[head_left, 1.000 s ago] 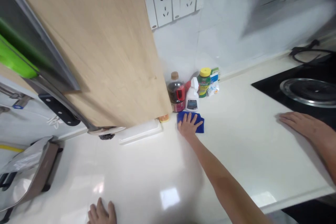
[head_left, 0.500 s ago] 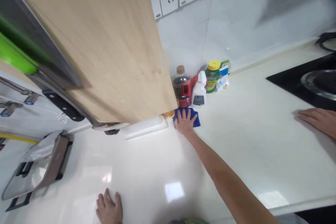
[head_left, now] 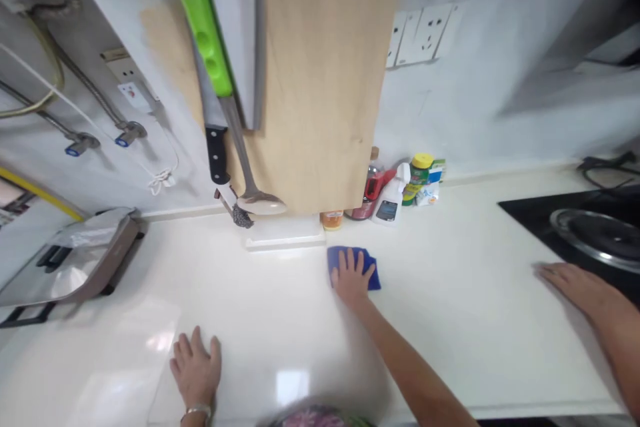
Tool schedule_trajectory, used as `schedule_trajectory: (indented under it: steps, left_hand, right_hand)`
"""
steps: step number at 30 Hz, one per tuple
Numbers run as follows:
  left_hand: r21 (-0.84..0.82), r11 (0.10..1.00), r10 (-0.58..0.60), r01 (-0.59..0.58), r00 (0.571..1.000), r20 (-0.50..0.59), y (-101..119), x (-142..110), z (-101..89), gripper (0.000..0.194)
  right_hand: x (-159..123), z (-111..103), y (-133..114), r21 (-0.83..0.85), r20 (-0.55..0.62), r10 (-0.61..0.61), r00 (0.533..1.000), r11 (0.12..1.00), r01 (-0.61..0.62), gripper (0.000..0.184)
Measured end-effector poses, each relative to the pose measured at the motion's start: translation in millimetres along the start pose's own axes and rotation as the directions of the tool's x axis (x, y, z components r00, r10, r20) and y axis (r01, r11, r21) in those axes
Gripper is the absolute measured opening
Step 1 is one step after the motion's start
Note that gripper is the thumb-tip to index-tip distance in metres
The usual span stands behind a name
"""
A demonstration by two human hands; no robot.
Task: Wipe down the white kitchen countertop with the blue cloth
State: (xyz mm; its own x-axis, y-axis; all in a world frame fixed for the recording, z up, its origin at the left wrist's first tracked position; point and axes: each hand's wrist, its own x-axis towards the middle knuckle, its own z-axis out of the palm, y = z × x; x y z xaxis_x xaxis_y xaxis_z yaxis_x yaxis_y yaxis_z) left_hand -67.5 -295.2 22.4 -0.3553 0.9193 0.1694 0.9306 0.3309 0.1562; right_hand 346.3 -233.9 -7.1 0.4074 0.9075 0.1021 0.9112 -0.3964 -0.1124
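At twelve o'clock on the white countertop (head_left: 280, 320), the right hand (head_left: 351, 277) lies open and flat on a blue cloth (head_left: 370, 273), not gripping it, and a shove forward could topple the spray bottle (head_left: 390, 203).

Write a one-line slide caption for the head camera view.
Right hand on a blue cloth on a white kitchen countertop, left hand flat nearby, a third hand by the black hob.
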Motion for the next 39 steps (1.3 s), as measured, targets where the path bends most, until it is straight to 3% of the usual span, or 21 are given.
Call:
schedule_trajectory:
  steps: [8,10,13,16,20,23,26,32,39]
  left_hand:
    - [-0.014,0.998,0.057,-0.058,0.995,-0.077,-10,-4,11.2,0.063]
    - [-0.017,0.998,0.064,-0.066,0.994,-0.093,-13,-5,14.2,0.062]
    - [-0.024,0.997,0.074,-0.077,0.993,-0.088,-17,-6,16.3,0.061]
    - [-0.023,0.995,0.098,-0.1,0.991,-0.093,-19,-7,16.7,0.06]
    - [-0.02,0.994,0.104,-0.106,0.989,-0.105,-22,-7,17.9,0.06]
    - [-0.014,0.995,0.101,-0.103,0.989,-0.104,-23,-6,19.4,0.061]
    - [-0.021,0.997,0.073,-0.076,0.994,-0.087,-23,-4,20.2,0.062]
    - [-0.034,0.998,0.041,-0.044,0.995,-0.087,-19,-2,20.3,0.066]
    - [-0.02,1.0,-0.005,0.003,0.998,-0.067,-13,0,17.2,0.065]
  right_hand:
    - [-122,-1,-65,0.083,0.057,-0.185,0.981,0.98,0.18,0.064]
    - [-150,-1,-63,0.12,0.053,-0.289,0.956,0.952,0.281,0.064]
    - [-182,-1,-38,0.159,0.035,-0.425,0.904,0.896,0.415,0.063]
    - [-194,-1,-8,0.14,0.005,-0.443,0.897,0.888,0.438,0.064]
    - [-173,-1,12,0.081,-0.037,-0.322,0.946,0.943,0.324,0.061]
    - [-137,-1,12,0.033,-0.065,-0.16,0.985,0.986,0.162,0.061]
    - [-96,-1,11,-0.012,-0.06,-0.066,0.996,0.998,0.065,0.061]
    - [-26,2,4,-0.044,-0.028,0.019,0.999,0.999,-0.021,0.06]
    - [38,10,-4,-0.048,0.02,0.038,0.999,0.998,-0.037,0.062]
